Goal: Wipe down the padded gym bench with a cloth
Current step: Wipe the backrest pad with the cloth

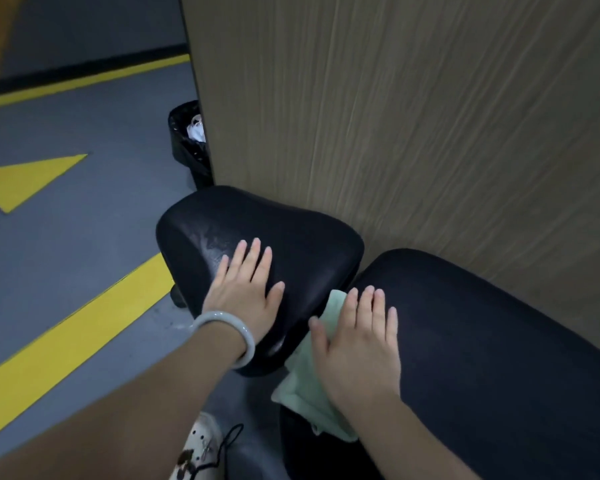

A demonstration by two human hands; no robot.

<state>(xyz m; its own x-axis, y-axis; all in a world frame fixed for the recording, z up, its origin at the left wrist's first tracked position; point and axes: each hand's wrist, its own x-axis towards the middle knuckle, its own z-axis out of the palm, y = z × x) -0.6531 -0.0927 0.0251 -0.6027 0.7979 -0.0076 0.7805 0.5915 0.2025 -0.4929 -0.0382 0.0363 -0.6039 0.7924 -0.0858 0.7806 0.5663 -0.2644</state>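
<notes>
Beside a wooden panel [413, 116] stand two black bench pads [291, 237]. One left hand [246, 289], with one pale bangle [229, 330] at the wrist, lies flat on the smaller pad, fingers [253, 258] spread, holding nothing. One right hand [357, 344] presses one pale green cloth [305, 386] flat against the longer pad's [482, 341] near edge. One bin [187, 143] stands behind.

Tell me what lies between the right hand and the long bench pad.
In the head view, a pale green cloth lies under the flat right hand, pressed onto the near edge of the long bench pad.
</notes>
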